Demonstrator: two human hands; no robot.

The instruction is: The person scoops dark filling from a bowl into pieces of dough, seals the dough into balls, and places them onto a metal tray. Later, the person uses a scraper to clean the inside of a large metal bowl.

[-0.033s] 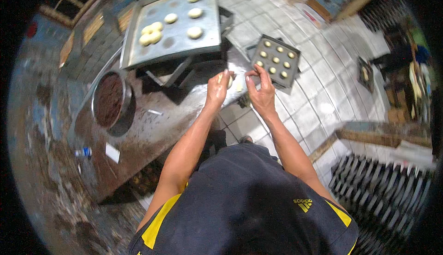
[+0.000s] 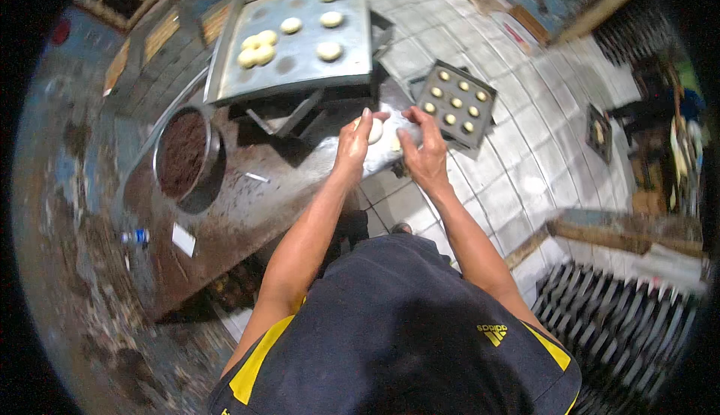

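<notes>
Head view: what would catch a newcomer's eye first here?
Probably the big tray of pale dough balls, upper left. Then the left hand at mid-frame, holding a dough piece, with the right hand close beside it. The bowl of dark brown crumbs also stands out, on the table at the left.

Nine dough balls (image 2: 456,103) on dark tray (image 2: 483,118); eight on large tray (image 2: 307,62); one held; one bowl (image 2: 215,149)

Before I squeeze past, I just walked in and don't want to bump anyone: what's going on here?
A person's left hand holds a round, pale dough ball; the right hand, half-curled, hovers beside it. Ahead, a large silver metal tray carries more pale balls; a small, dark, square tray holds nine. At left stands a round metal bowl of dark brown crumbs.
</notes>
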